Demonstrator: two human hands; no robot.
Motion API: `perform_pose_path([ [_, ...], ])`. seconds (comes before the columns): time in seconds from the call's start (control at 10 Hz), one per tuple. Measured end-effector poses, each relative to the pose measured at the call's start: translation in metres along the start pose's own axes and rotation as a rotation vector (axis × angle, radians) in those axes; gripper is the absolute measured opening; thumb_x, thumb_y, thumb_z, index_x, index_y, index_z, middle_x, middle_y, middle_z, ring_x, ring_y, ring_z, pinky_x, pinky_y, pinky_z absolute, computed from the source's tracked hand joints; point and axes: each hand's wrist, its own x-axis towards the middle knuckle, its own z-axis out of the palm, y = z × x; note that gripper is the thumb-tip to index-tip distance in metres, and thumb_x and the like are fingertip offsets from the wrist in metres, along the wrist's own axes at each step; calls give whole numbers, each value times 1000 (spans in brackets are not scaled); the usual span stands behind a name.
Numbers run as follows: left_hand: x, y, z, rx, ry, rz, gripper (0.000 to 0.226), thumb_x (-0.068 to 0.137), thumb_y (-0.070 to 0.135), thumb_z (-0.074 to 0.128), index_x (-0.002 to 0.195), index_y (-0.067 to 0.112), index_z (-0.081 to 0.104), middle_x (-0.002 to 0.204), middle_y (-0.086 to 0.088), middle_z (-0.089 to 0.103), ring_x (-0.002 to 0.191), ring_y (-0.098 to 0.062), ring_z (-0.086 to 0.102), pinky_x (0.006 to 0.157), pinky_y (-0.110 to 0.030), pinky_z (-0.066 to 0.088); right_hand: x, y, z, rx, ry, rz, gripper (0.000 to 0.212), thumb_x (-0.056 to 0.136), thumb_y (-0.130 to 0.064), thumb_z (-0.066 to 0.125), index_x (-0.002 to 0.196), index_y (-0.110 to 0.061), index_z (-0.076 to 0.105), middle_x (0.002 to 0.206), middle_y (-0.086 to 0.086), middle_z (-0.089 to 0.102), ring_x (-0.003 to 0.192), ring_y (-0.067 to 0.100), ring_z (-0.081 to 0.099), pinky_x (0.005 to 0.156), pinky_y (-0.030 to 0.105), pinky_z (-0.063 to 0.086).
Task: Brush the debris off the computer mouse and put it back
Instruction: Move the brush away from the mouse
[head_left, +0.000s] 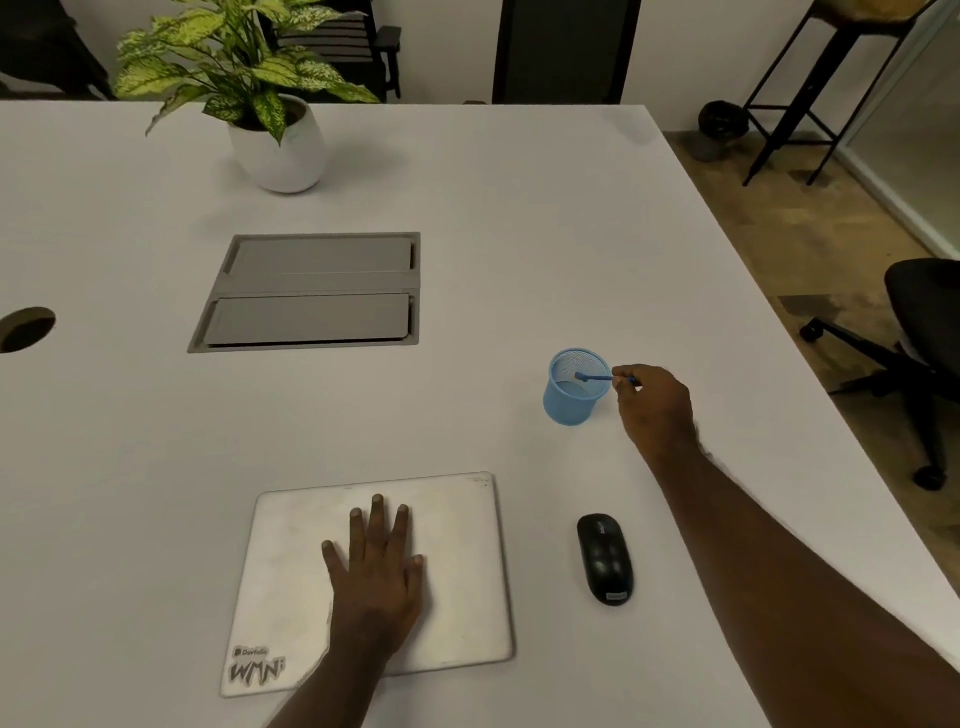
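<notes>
Brush at the cup, mouse lying nearer.
Right hand (655, 402) pinches the blue brush (597, 378) over the mesh cup (571, 402); the mouse (605, 558), long axis near-to-far, rests on the tabletop (467, 260) nearer, closer to that hand; left hand (376, 566) lies flat, fingers spread, on the laptop (467, 571).

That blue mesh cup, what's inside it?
The brush head pokes into the blue mesh cup, its handle pinched by the right hand. Nothing else shows; the near wall hides part of the bottom.

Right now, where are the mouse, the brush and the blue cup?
mouse (605, 558), head view, middle of its back
brush (597, 377), head view, its handle
blue cup (566, 408), head view, outer wall
</notes>
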Motion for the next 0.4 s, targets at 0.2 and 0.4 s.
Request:
perform_pose_path([
  [0.2,-1,-6,4,9,-7,25,61,87,37,34,140,11,50,151,-18,37,135,-43,40,95,-69,36,7,-11,19,-231,-78,-31,30,101,-17,49,121,-7,70,121,16,65,111,32,63,87,35,50],
  [0.4,1,-9,5,-1,46,44,61,86,37,35,140,12,50,151,-18,37,135,-41,41,95,-68,37,6,-16,29,-336,-143,-13,31,101,-21,50,120,-6,69,122,16,64,112,32,62,89,37,52],
])
